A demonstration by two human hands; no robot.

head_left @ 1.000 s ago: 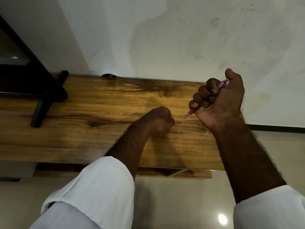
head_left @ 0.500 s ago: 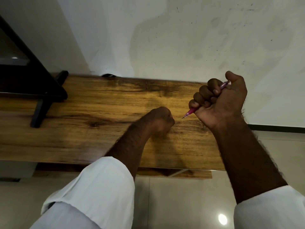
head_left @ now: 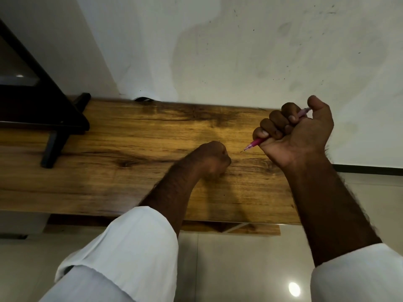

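Observation:
My right hand [head_left: 298, 136] is curled into a fist round a pink pen [head_left: 253, 145], held above the right end of a wooden table [head_left: 130, 149]. The pen's tip points down and left, and its other end sticks out by my thumb. My left hand [head_left: 214, 159] is a closed fist resting on the tabletop just left of the pen tip, and I see nothing in it. Both forearms come out of white sleeves.
A black stand [head_left: 54, 127] with a slanted frame sits on the table's left end. A white wall [head_left: 239, 51] rises right behind the table, with a dark cable [head_left: 142, 99] at its back edge. Glossy floor tiles [head_left: 239, 269] lie below the front edge.
My right hand with the pen has drifted slightly right and down. The left fist has stayed in place.

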